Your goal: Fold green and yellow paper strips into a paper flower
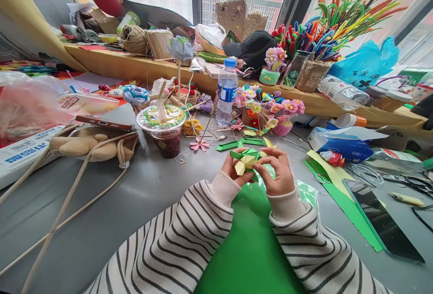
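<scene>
Both my hands meet over the grey table, holding a small folded paper flower (246, 160) with yellow petals and green leaves. My left hand (232, 167) pinches its left side from below. My right hand (279, 174) grips its right side, fingers curled over the green paper. Both arms wear striped sleeves. A green paper sheet (250, 244) lies under my wrists. Loose green folded strips (237, 144) lie just beyond the flower.
A lidded drink cup (164, 130) and a water bottle (226, 92) stand ahead. Paper flower pots (267, 111) crowd the middle. A cloth bag (91, 143) with long cords lies left, a tissue pack (341, 145), scissors (321, 177) and a phone (382, 219) right.
</scene>
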